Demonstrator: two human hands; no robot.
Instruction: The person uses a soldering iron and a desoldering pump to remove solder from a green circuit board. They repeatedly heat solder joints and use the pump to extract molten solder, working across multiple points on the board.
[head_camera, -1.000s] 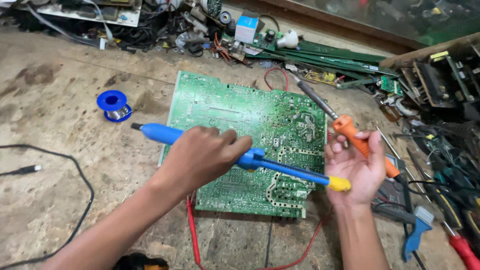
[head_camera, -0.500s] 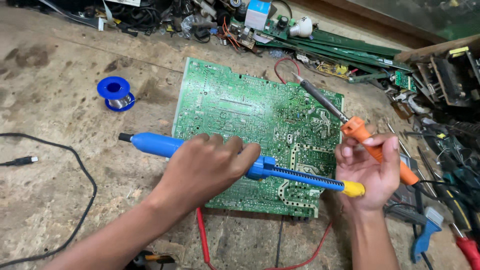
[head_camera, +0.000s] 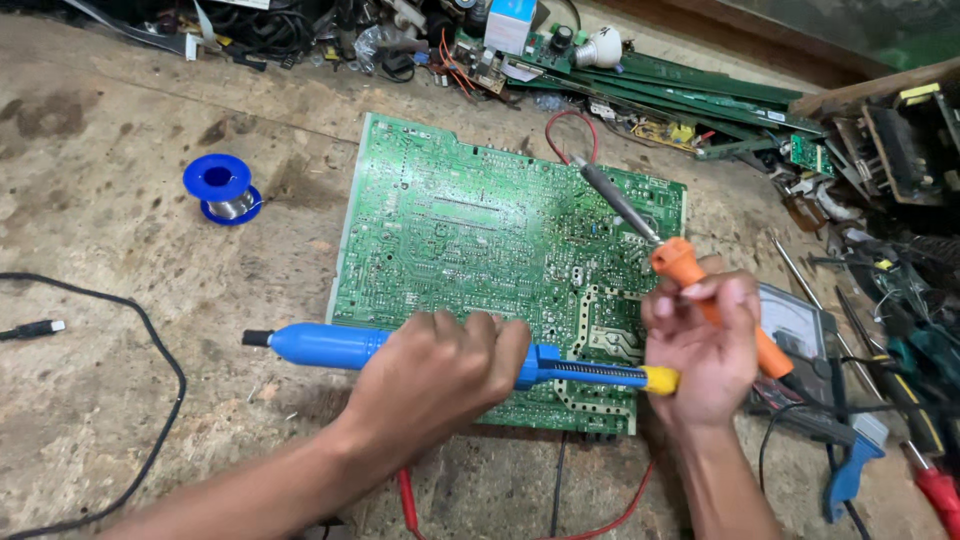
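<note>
left hand (head_camera: 435, 375) grips a blue desoldering pump (head_camera: 330, 346); right hand (head_camera: 705, 345) pinches its yellow plunger end and an orange soldering iron (head_camera: 690, 275). the iron's tip, above the green circuit board (head_camera: 470, 240) mid-worktop, could scorch tracks if that crowded grip slips.

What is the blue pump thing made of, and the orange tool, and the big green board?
Pump: looks like smooth blue plastic, slightly shiny, with a yellow end and a metal spring showing. Orange tool: handle seems matte plastic or rubber; its long grey shaft looks like dull metal. Board: probably stiff fibreglass coated green, covered in pale printed lines and shiny solder dots.
</note>
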